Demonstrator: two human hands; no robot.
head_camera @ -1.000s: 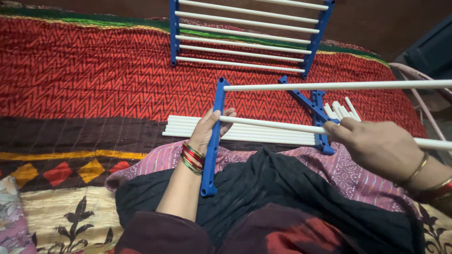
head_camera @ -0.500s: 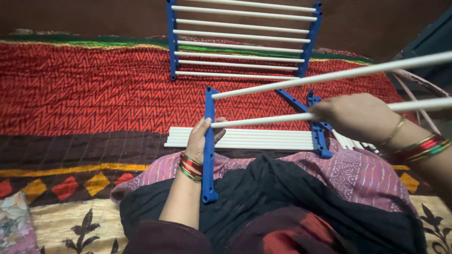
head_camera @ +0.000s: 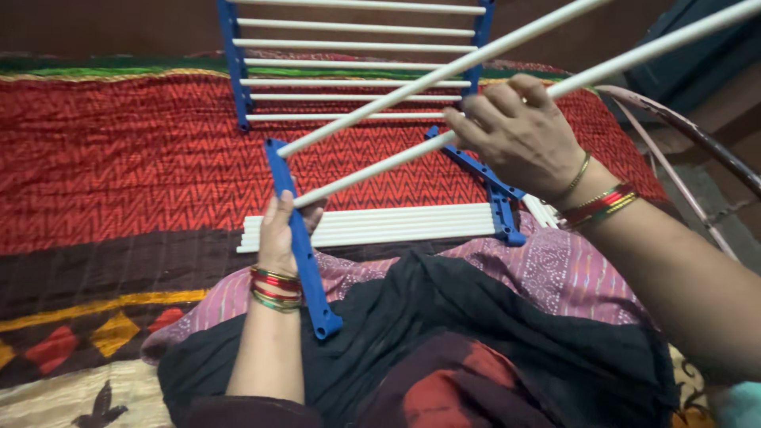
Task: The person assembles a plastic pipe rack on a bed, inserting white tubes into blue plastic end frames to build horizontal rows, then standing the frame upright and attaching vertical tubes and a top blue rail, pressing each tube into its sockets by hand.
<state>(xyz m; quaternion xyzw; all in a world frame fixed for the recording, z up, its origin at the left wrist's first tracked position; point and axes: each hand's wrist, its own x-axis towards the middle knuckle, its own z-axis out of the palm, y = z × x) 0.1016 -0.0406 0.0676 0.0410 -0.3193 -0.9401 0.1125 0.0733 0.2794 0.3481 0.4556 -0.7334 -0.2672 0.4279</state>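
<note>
Head view: left hand [head_camera: 279, 238] grips the blue side rail [head_camera: 300, 238]; right hand [head_camera: 519, 135] closes around a white rod [head_camera: 380, 170] slanting from far right down to the rail.

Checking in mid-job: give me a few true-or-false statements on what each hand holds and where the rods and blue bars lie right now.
1. The left hand grips the blue bar near its upper end. True.
2. The right hand rests flat on the red cloth. False: it is raised, its grip closed on a white rod.
3. Two white rods already run from the blue bar up to the right. True.
4. The loose white rods stand upright in a bucket. False: they lie flat in a bundle on the cloth.
5. A finished rack of blue bars and white rods lies at the far edge. True.
</note>
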